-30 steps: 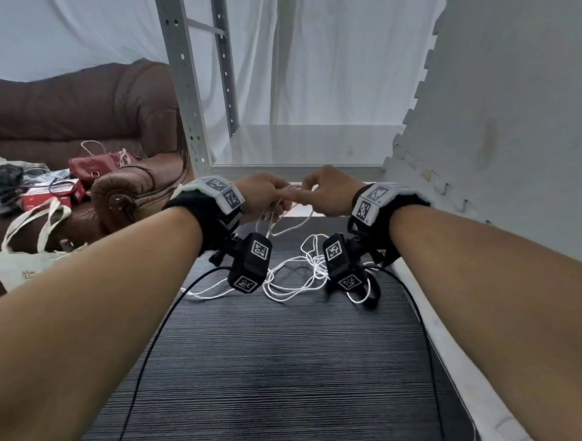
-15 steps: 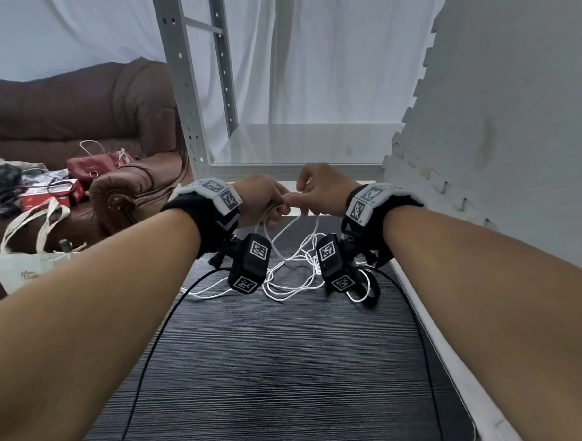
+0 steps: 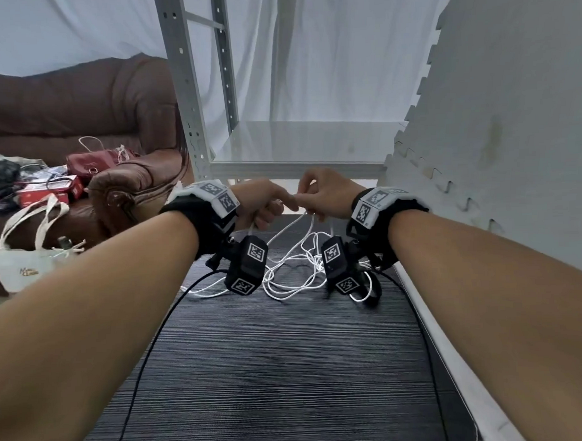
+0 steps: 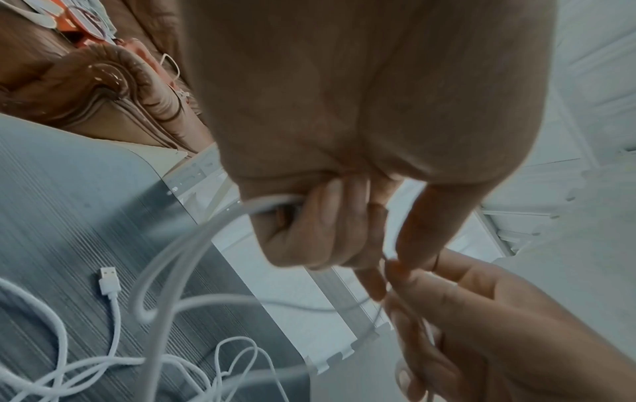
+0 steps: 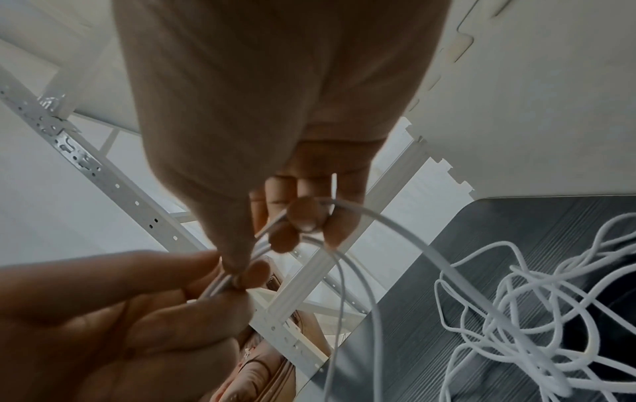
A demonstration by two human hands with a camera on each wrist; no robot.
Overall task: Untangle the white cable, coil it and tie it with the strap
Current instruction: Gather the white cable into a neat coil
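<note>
Above the far end of the dark ribbed table (image 3: 289, 370), both hands are raised and meet fingertip to fingertip. The left hand (image 3: 264, 205) has its fingers curled round several strands of the white cable (image 3: 295, 273); in the left wrist view a few loops run out of its fist and hang toward the table. The right hand (image 3: 328, 197) pinches the same strands between thumb and fingers, right against the left hand's fingertips. So both grips are clamped on the cable, neither hand free.

Most of the cable lies loose on the table below the hands, a heap of crossing loops. One plug (image 4: 109, 280) lies flat on the table, apart from the heap. The other end: not found in any view.

Progress, my reading: early. A few turns appear gathered in the left hand, which may be the start of a coil, but the heap on the table looks tangled. A dark band (image 3: 372, 291) lies by the heap under the right wrist; it may be the strap, cannot confirm. Nothing is tied.

Left to do: free the crossings, draw the rest into the coil, fit the strap.

Surroundings: brown sofa (image 3: 78, 106) to the left, metal shelf (image 3: 299, 146) behind.
</note>
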